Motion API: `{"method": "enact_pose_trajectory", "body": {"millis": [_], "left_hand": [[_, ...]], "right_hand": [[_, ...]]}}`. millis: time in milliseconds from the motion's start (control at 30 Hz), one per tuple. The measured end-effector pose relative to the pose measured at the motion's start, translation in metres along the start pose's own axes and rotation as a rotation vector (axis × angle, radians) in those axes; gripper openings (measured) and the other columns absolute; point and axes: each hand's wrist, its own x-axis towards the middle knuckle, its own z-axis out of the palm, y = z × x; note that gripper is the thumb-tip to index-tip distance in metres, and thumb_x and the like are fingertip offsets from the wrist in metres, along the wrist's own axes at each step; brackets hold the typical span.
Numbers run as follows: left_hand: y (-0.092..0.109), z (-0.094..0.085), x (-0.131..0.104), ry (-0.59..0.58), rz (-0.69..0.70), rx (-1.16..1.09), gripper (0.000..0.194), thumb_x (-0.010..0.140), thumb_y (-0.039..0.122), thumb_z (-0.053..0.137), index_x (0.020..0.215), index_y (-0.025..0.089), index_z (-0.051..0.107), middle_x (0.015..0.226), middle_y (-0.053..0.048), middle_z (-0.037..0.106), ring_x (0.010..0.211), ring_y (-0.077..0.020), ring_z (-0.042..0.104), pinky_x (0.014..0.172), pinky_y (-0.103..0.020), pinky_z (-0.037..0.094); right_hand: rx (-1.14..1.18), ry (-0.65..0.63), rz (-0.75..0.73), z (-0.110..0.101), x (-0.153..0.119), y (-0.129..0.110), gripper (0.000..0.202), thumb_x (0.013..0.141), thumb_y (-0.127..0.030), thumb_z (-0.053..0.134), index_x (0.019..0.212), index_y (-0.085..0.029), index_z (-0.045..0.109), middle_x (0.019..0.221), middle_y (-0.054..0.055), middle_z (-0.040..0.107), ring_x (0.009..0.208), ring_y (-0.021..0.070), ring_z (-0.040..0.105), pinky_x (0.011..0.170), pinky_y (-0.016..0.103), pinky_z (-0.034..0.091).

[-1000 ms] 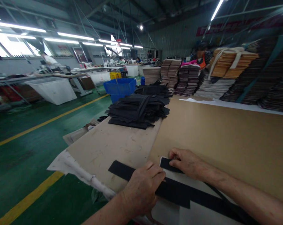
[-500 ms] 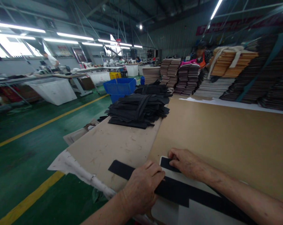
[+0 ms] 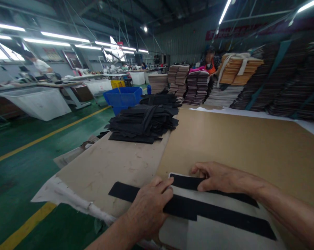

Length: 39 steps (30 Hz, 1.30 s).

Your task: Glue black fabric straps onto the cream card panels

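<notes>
A pale grey panel with rounded corners lies at the table's near edge. Across it runs a long black strip, whose left end sticks out past the panel. My left hand lies over this strip with its fingers bent and together; its fingertips reach the left end of a second, upper black strip along the panel's far edge. My right hand is over that upper strip, thumb resting on it, curled fingers apart from the thumb beyond the edge. The undersides of both hands are hidden.
A heap of black strips lies at the table's far left, near a blue bin. Brown sheet covers the table's right side. Tall stacks of boards line the back. Another person is behind them.
My right hand has slid right along the upper black strip, which now lies along the panel's edge. My left hand stays over the long strip. The view has turned slightly right.
</notes>
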Motion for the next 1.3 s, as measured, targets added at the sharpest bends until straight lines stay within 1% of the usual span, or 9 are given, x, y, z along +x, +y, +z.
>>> {"method": "enact_pose_trajectory", "body": {"millis": [100,167,233,333,500,700,833,1133,1300], "left_hand": [[-0.001,0.001,0.001,0.018,-0.008,-0.02,0.05,0.066,0.004,0.054,0.113,0.018,0.062,0.147,-0.002,0.049,0.118,-0.0259,0.048,0.101,-0.042,0.047],[-0.001,0.002,0.001,0.022,-0.015,-0.023,0.05,0.068,0.003,0.052,0.114,0.019,0.063,0.148,-0.002,0.049,0.119,-0.0256,0.048,0.101,-0.042,0.047],[-0.002,0.003,0.001,0.026,-0.015,-0.013,0.05,0.07,0.003,0.051,0.116,0.019,0.062,0.148,-0.003,0.049,0.119,-0.0256,0.048,0.101,-0.042,0.048],[-0.005,0.007,0.001,0.03,0.003,0.022,0.054,0.067,0.002,0.05,0.118,0.019,0.062,0.148,-0.004,0.049,0.119,-0.026,0.049,0.1,-0.043,0.049],[-0.012,0.014,-0.001,0.069,0.038,0.069,0.062,0.061,0.001,0.048,0.119,0.021,0.063,0.147,-0.002,0.05,0.117,-0.0264,0.051,0.1,-0.044,0.048],[-0.018,0.016,-0.002,0.082,0.051,0.097,0.063,0.063,0.005,0.051,0.122,0.024,0.063,0.146,-0.001,0.051,0.12,-0.0265,0.053,0.1,-0.043,0.048],[-0.017,0.014,-0.002,0.041,0.037,0.121,0.063,0.064,0.006,0.052,0.122,0.024,0.064,0.147,-0.001,0.05,0.123,-0.0268,0.052,0.103,-0.043,0.048],[-0.023,0.019,-0.001,0.078,0.065,0.15,0.06,0.065,0.006,0.052,0.121,0.024,0.064,0.148,0.0,0.05,0.123,-0.0266,0.052,0.101,-0.042,0.05],[-0.021,0.019,-0.001,0.076,0.054,0.137,0.059,0.067,0.006,0.051,0.122,0.024,0.063,0.148,-0.001,0.05,0.123,-0.0263,0.052,0.102,-0.043,0.049]], "right_hand": [[0.163,-0.067,0.058,-0.021,-0.042,0.041,0.025,0.07,-0.022,0.064,0.094,-0.022,0.059,0.079,-0.004,0.058,0.067,0.0122,0.053,0.056,0.023,0.036],[0.261,-0.065,0.113,-0.023,-0.068,0.068,0.025,0.073,-0.028,0.064,0.096,-0.021,0.058,0.079,-0.003,0.058,0.067,0.0122,0.052,0.058,0.023,0.037],[0.329,-0.005,0.16,-0.016,-0.087,0.089,0.023,0.076,-0.035,0.063,0.093,-0.021,0.059,0.08,-0.001,0.059,0.07,0.0131,0.052,0.062,0.025,0.038],[0.374,0.184,0.239,0.002,-0.101,0.103,0.025,0.076,-0.043,0.063,0.083,-0.02,0.058,0.078,-0.001,0.057,0.07,0.0141,0.051,0.064,0.026,0.039],[0.471,0.409,0.283,0.023,-0.105,0.099,0.021,0.075,-0.041,0.061,0.078,-0.021,0.054,0.072,-0.002,0.054,0.067,0.0142,0.049,0.065,0.027,0.041],[0.341,0.535,0.308,0.022,-0.104,0.095,0.01,0.079,-0.031,0.057,0.08,-0.022,0.054,0.072,-0.002,0.056,0.068,0.0147,0.051,0.064,0.027,0.041],[0.268,0.561,0.308,0.023,-0.1,0.099,0.006,0.079,-0.027,0.055,0.078,-0.022,0.052,0.072,-0.002,0.054,0.068,0.0144,0.05,0.065,0.027,0.04],[0.108,0.602,0.332,0.027,-0.095,0.096,0.005,0.08,-0.026,0.054,0.077,-0.023,0.052,0.07,-0.003,0.054,0.068,0.0154,0.051,0.063,0.027,0.038],[0.008,0.57,0.37,0.027,-0.097,0.097,0.005,0.084,-0.025,0.053,0.08,-0.022,0.052,0.073,-0.001,0.057,0.069,0.0158,0.054,0.065,0.028,0.04]]}}
